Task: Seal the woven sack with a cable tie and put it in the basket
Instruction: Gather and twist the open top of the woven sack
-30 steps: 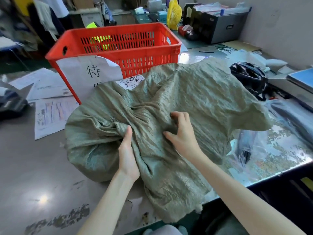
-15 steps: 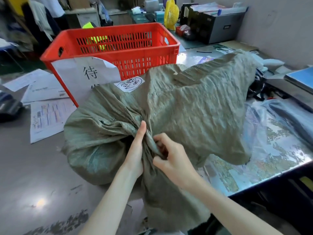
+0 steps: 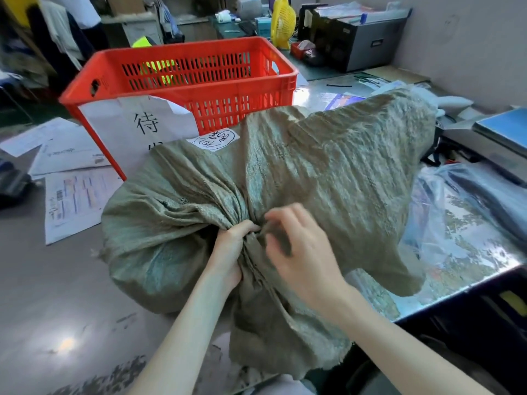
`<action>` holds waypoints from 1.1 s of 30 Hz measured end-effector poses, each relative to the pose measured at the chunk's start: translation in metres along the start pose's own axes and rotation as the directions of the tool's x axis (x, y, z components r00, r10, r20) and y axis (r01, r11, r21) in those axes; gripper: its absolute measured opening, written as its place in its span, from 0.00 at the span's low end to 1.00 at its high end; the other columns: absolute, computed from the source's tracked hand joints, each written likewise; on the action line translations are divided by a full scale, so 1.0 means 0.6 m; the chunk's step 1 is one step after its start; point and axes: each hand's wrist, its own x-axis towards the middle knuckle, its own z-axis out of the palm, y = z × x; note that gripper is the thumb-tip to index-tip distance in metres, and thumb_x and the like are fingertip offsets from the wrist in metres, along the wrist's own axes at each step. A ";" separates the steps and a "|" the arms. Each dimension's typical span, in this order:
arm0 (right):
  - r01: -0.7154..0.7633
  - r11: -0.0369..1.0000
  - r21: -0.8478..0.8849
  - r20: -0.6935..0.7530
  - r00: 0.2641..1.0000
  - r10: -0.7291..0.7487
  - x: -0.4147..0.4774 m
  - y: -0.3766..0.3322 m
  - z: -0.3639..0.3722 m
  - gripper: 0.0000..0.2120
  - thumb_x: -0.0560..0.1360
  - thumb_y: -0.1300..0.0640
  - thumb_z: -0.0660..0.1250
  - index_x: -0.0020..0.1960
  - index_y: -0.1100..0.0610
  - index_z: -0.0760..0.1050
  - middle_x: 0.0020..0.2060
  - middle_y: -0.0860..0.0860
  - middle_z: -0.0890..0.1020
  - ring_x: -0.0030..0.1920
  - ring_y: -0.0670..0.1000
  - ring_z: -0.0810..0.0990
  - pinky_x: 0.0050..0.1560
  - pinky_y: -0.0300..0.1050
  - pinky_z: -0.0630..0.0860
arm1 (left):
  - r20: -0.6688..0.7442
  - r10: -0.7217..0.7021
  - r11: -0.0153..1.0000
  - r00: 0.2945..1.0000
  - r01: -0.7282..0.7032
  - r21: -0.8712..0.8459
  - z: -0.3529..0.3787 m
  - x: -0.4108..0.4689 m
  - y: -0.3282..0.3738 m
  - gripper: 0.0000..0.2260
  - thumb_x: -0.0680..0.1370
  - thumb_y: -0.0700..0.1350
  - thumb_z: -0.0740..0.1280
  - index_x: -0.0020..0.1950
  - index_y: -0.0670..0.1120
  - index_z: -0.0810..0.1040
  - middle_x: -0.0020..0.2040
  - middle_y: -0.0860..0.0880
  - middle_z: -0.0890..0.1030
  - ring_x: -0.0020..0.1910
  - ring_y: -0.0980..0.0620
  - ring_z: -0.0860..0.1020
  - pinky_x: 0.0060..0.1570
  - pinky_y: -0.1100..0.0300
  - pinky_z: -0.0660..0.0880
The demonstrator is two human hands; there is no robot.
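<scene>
Centrally: woven sack (image 3: 328, 178), olive-green, lying on tabletop (image 3: 42, 280) before red basket (image 3: 182, 78); long axis left to right, loose mouth flaring right. Left hand (image 3: 231, 246) fisted around gathered neck; right hand (image 3: 299, 252) blurred, fingers loosely spread just beside it.

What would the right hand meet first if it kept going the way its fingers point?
The right hand points up and left toward the bunched neck of the woven sack, gripped by the left hand. It would likely meet that gathered fabric first, though blur hides whether it touches already.
</scene>
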 end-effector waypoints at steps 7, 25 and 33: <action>-0.234 0.862 -0.450 -0.038 0.969 0.244 0.019 0.060 -0.010 0.36 0.66 0.51 0.72 0.70 0.52 0.61 0.72 0.56 0.62 0.67 0.60 0.58 0.63 0.61 0.53 | -0.066 -0.013 0.998 0.998 0.009 -0.060 0.000 0.011 -0.006 0.13 0.59 0.39 0.66 0.43 0.42 0.71 0.42 0.41 0.70 0.40 0.43 0.72 0.41 0.53 0.68; -0.166 0.982 -0.093 0.234 0.955 0.184 -0.049 0.055 0.029 0.28 0.75 0.63 0.59 0.74 0.54 0.58 0.54 0.56 0.76 0.49 0.63 0.77 0.47 0.57 0.76 | 0.171 -0.073 0.997 0.983 0.076 -0.011 0.013 0.010 0.020 0.25 0.68 0.56 0.72 0.61 0.43 0.80 0.58 0.42 0.83 0.57 0.45 0.81 0.59 0.51 0.76; -0.014 0.982 -0.186 0.279 0.958 0.067 -0.049 0.022 0.032 0.26 0.70 0.64 0.59 0.68 0.57 0.67 0.42 0.53 0.72 0.38 0.59 0.74 0.38 0.50 0.70 | 0.259 -0.103 0.994 0.960 0.094 0.046 0.002 0.011 0.020 0.19 0.73 0.56 0.67 0.55 0.45 0.82 0.52 0.44 0.85 0.51 0.49 0.83 0.51 0.57 0.78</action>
